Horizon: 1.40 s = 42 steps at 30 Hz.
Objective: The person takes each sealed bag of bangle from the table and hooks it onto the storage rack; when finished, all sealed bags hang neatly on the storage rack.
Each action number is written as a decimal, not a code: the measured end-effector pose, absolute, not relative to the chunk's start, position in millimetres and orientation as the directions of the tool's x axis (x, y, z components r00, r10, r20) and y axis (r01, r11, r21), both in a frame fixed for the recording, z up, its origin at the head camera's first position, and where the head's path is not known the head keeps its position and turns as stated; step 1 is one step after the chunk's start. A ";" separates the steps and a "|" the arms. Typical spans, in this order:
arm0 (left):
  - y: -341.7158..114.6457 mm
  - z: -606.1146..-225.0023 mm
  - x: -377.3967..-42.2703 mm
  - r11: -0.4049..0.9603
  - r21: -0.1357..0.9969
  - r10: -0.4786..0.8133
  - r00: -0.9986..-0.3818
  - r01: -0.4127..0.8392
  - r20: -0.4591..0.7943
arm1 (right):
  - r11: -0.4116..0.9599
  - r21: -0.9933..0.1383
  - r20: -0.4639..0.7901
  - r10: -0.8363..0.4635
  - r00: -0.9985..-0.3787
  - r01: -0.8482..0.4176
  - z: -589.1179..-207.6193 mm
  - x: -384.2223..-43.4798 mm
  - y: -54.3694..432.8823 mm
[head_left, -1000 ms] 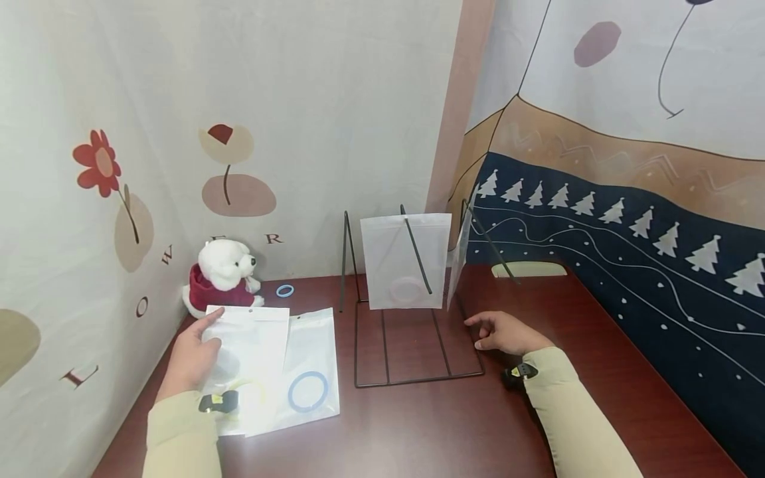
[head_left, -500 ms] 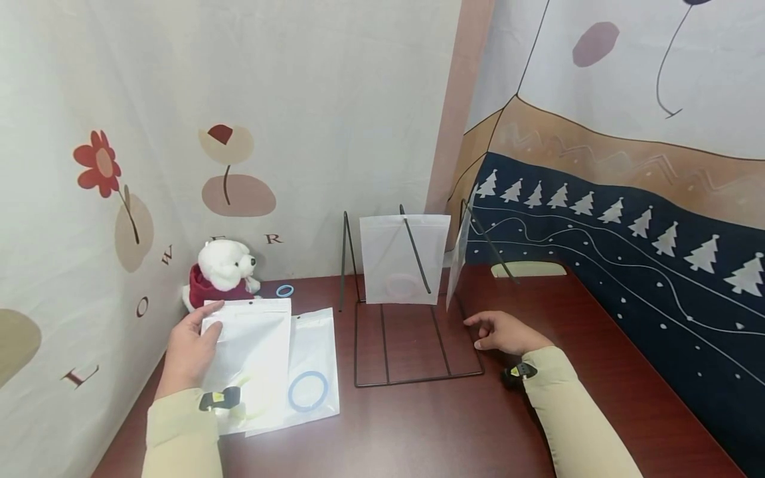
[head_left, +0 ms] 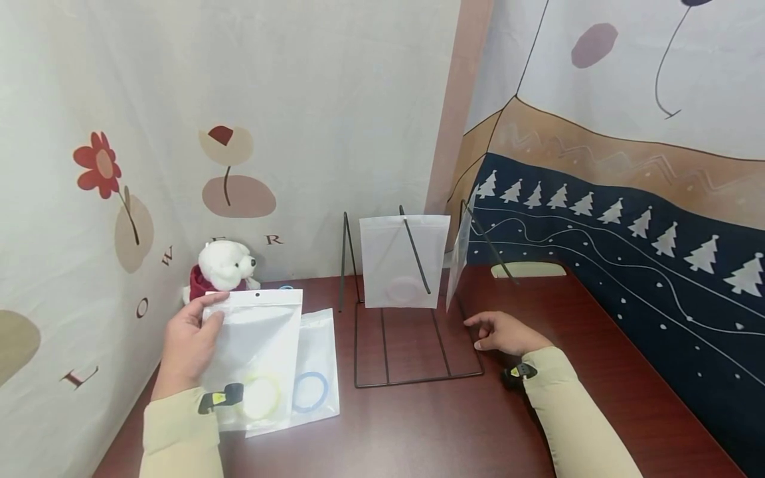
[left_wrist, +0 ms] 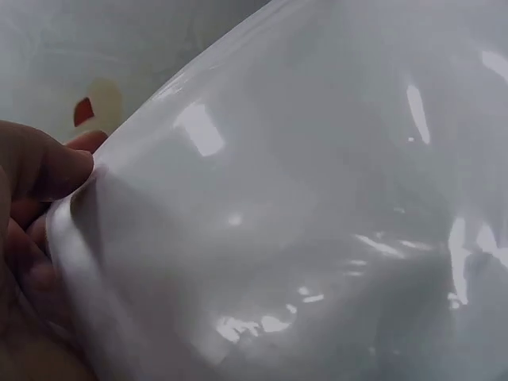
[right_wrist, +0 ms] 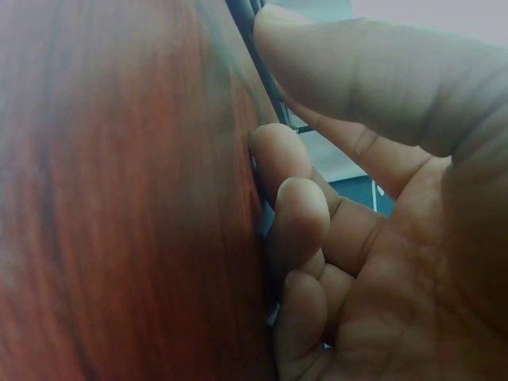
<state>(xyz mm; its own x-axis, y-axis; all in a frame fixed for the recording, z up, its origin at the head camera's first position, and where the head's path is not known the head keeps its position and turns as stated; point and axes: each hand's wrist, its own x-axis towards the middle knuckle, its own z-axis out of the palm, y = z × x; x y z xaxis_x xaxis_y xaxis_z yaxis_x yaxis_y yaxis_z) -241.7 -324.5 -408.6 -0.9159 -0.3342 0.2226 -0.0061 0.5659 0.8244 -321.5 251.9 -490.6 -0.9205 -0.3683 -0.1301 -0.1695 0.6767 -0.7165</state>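
My left hand [head_left: 192, 342] pinches the upper left edge of a white clear-front zip bag [head_left: 269, 345] between thumb and fingers. The bag is raised, and a yellow ring [head_left: 276, 398] shows inside near its bottom. Its glossy film [left_wrist: 278, 206] fills most of the left wrist view. Behind it lies a second zip bag [head_left: 319, 358] holding a blue ring [head_left: 325, 392]. My right hand [head_left: 508, 332] holds the side rail of a black wire display rack [head_left: 418, 382] at the tabletop, index finger and thumb at the rail, the other fingers curled [right_wrist: 298, 214].
One zip bag [head_left: 376, 259] with a pinkish ring hangs from the rack's middle arm, another [head_left: 460, 255] from the right arm. The rack's left arm [head_left: 344, 245] is bare. A white plush bear [head_left: 224, 265] sits behind the left hand, partly covered. Patterned cloth walls surround the red-brown table [head_left: 418, 438].
My left hand has lifted the bag with the yellow ring, tilting it up and slightly right over the bear and the blue-ring bag. The right hand stays at the rack.
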 end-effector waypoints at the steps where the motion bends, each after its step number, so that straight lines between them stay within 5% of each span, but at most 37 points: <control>1: -321.8 -406.1 -240.2 0.579 0.815 -0.336 -0.909 0.007 0.247 | 0.676 -0.717 -0.129 -0.368 -0.921 -0.170 -490.4 -321.3 251.8; 25: -263.7 -363.0 -196.5 0.452 0.774 -0.171 -0.809 0.443 0.562 | 0.678 -0.703 -0.100 -0.394 -0.913 -0.215 -492.8 -322.5 254.2; 42: -223.4 -362.2 -183.9 0.072 0.713 0.076 -0.716 0.698 0.694 | 0.685 -0.697 -0.103 -0.388 -0.916 -0.212 -493.6 -323.8 254.0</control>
<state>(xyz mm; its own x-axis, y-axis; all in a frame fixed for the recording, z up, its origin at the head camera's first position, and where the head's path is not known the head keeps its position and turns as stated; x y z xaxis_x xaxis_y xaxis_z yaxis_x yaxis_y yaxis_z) -183.9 -223.4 -362.2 -0.7162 0.0762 0.6937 0.6979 0.0723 0.7125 -323.8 254.0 -493.6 -0.9160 -0.3878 -0.1027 -0.2116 0.6846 -0.6975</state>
